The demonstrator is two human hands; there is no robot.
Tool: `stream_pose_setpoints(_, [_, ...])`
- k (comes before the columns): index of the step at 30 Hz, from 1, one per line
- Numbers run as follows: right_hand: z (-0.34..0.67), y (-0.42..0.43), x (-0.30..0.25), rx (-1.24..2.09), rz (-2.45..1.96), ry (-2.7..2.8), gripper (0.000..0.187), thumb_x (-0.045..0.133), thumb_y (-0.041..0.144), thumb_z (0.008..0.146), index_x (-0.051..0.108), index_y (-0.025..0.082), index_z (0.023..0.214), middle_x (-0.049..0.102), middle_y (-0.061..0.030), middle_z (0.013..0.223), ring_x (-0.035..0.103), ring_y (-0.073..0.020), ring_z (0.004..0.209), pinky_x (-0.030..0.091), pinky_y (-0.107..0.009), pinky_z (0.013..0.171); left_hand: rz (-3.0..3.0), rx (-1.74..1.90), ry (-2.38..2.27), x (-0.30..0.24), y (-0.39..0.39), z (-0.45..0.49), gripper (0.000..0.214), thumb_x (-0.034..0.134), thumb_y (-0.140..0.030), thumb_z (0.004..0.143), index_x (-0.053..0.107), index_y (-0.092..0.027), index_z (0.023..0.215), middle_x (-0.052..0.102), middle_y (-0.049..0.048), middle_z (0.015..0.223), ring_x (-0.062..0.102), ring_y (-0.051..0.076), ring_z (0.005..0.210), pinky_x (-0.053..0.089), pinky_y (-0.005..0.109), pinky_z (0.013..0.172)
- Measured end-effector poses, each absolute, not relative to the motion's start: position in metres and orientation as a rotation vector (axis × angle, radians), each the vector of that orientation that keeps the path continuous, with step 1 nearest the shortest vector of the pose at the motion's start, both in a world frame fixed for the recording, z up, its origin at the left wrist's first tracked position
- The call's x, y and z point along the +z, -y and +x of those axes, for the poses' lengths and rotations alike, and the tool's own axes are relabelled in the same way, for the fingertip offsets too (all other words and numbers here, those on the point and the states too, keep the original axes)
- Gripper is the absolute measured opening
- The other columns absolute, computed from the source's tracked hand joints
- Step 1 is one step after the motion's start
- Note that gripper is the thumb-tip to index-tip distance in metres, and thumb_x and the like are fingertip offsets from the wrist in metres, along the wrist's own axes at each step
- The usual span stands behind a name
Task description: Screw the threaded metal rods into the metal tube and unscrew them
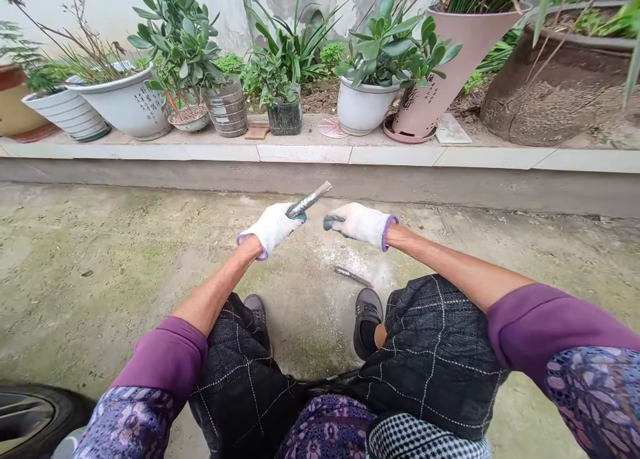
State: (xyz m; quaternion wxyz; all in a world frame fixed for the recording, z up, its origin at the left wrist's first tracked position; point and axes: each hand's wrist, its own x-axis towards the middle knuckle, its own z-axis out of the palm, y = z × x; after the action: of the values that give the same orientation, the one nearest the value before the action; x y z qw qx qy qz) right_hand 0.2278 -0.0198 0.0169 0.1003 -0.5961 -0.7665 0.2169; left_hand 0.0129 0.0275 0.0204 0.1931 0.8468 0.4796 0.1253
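I sit with both arms stretched out over the concrete ground. My left hand (273, 227), in a white glove with a purple cuff, is closed round the lower end of a short grey metal rod (311, 199) that points up and to the right. My right hand (359, 223), gloved the same way, hovers just right of the rod's lower end with its fingers curled in; nothing shows in them. A second metal rod (352, 276) lies on the ground beyond my right shoe (367, 312), amid pale dust.
A low tiled ledge (305, 154) runs across ahead, lined with potted plants: white pots (363, 106), a tall pink pot (453, 59), a large brown pot (550, 79). A dark tyre (30, 419) shows at the bottom left.
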Motion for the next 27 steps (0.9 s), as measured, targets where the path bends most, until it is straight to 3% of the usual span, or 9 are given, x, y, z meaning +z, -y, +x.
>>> stream_pose_setpoints(5, [0.198,0.045,0.04,0.388,-1.746,2.594,0.027,0.047,0.031,0.09,0.072,0.02,0.091,0.066,-0.0026,0.075,0.049,-0.0137,0.061,0.029,-0.027,0.057,2.463,0.149,-1.495,0.019,-0.037,0.007,0.014,0.06,-0.022,0.089,0.067,-0.011,0.093,0.067,0.0057,0.072,0.06,0.017,0.08,0.043,0.024,0.075])
stream_pose_setpoints(8, [0.205,0.038,0.05,0.26,-1.772,2.513,0.028,0.048,0.032,0.09,0.072,0.02,0.097,0.069,-0.0041,0.081,0.053,-0.0151,0.066,0.031,-0.027,0.06,2.5,0.056,-1.469,0.013,-0.031,0.006,0.007,0.061,-0.018,0.087,0.065,-0.012,0.087,0.068,0.0072,0.072,0.062,0.019,0.086,0.043,0.026,0.082])
stream_pose_setpoints(11, [0.223,0.02,0.048,0.314,-1.77,2.316,0.029,0.048,0.03,0.088,0.073,0.019,0.097,0.069,-0.0037,0.083,0.055,-0.0143,0.069,0.035,-0.026,0.062,2.539,0.01,-1.379,0.013,-0.024,0.009,0.006,0.063,-0.02,0.085,0.066,-0.014,0.087,0.068,0.0055,0.07,0.063,0.02,0.083,0.043,0.026,0.08])
stream_pose_setpoints(17, [0.229,0.015,0.028,0.705,-1.814,2.128,0.031,0.047,0.025,0.088,0.072,0.017,0.103,0.062,0.0001,0.07,0.047,-0.0094,0.054,0.034,-0.023,0.056,2.565,0.124,-1.302,0.027,-0.022,0.009,0.03,0.055,-0.036,0.092,0.07,-0.016,0.11,0.072,0.0023,0.088,0.064,0.017,0.079,0.045,0.022,0.071])
stream_pose_setpoints(20, [0.213,0.029,0.026,0.632,-1.706,2.314,0.029,0.046,0.027,0.09,0.073,0.018,0.096,0.065,-0.0009,0.076,0.049,-0.0099,0.059,0.034,-0.023,0.058,2.557,0.143,-1.376,0.028,-0.029,0.005,0.033,0.05,-0.037,0.094,0.07,-0.016,0.111,0.073,0.0045,0.091,0.065,0.018,0.081,0.046,0.023,0.072])
stream_pose_setpoints(23, [0.197,0.04,0.034,0.435,-1.739,2.462,0.03,0.045,0.031,0.092,0.072,0.018,0.089,0.065,-0.0017,0.075,0.047,-0.0115,0.06,0.03,-0.026,0.057,2.555,0.098,-1.467,0.022,-0.035,0.005,0.026,0.055,-0.033,0.09,0.072,-0.017,0.101,0.073,0.0089,0.085,0.067,0.023,0.083,0.046,0.027,0.075])
stream_pose_setpoints(27, [0.196,0.041,0.054,0.266,-1.775,2.509,0.027,0.048,0.032,0.09,0.073,0.021,0.094,0.066,-0.0023,0.077,0.049,-0.0133,0.062,0.029,-0.027,0.057,2.564,0.041,-1.512,0.014,-0.035,0.008,0.016,0.06,-0.026,0.085,0.071,-0.017,0.093,0.071,0.0117,0.079,0.068,0.027,0.089,0.046,0.031,0.08])
